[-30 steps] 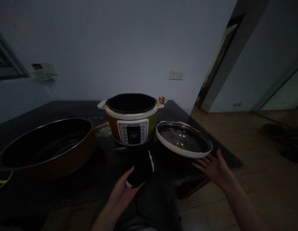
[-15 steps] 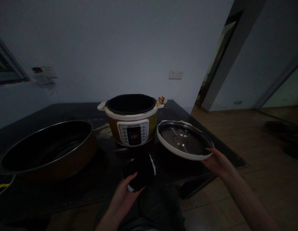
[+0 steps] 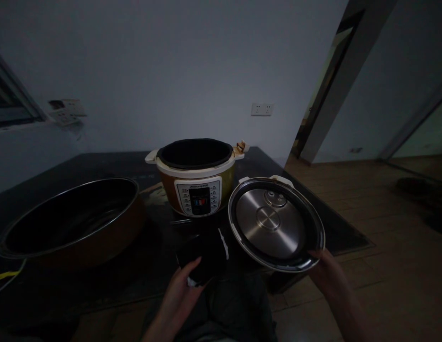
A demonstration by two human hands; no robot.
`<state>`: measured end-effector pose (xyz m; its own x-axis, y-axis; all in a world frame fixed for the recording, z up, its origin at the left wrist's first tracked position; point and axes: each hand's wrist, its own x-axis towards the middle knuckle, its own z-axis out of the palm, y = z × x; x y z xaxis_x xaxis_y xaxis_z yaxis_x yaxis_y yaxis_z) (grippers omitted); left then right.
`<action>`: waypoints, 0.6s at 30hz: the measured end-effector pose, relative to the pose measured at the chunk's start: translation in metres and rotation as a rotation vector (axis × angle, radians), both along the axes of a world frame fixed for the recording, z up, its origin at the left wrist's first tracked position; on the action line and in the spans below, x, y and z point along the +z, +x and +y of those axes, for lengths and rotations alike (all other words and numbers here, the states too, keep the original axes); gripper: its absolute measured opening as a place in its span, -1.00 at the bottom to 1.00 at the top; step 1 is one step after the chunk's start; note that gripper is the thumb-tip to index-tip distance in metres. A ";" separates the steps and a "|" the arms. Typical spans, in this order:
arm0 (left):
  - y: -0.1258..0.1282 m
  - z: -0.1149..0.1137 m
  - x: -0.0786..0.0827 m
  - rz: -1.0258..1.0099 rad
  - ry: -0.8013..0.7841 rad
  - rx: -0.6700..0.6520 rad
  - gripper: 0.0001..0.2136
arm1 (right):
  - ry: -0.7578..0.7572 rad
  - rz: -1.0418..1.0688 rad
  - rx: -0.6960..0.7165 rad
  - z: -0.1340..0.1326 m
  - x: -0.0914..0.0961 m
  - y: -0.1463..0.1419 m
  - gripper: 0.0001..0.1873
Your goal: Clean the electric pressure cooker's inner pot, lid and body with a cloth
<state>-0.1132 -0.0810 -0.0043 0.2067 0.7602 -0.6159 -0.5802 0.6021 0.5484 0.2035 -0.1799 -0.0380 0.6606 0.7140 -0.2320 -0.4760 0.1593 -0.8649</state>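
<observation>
My right hand [image 3: 326,273] grips the near right rim of the cooker lid [image 3: 274,222], which is tilted up so that its shiny steel underside faces me. My left hand [image 3: 183,287] is closed on a dark cloth-like object with a white edge [image 3: 205,256] at the table's front edge. Behind them the electric cooker [image 3: 196,175] stands without its lid, its dark inner pot showing and its control panel facing me.
A wide, dark, shallow pan [image 3: 67,218] sits at the left on the black table [image 3: 100,161]. A yellow cable [image 3: 5,275] lies at the far left. Wooden floor and a doorway [image 3: 324,90] are to the right. The room is dim.
My right hand reached the lid's rim, took hold and tipped the lid up off the table toward me. My left hand stayed on the dark object.
</observation>
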 end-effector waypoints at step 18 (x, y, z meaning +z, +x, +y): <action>-0.017 -0.026 -0.004 0.247 0.054 0.026 -0.60 | -0.068 0.073 0.056 -0.033 -0.038 -0.065 -0.60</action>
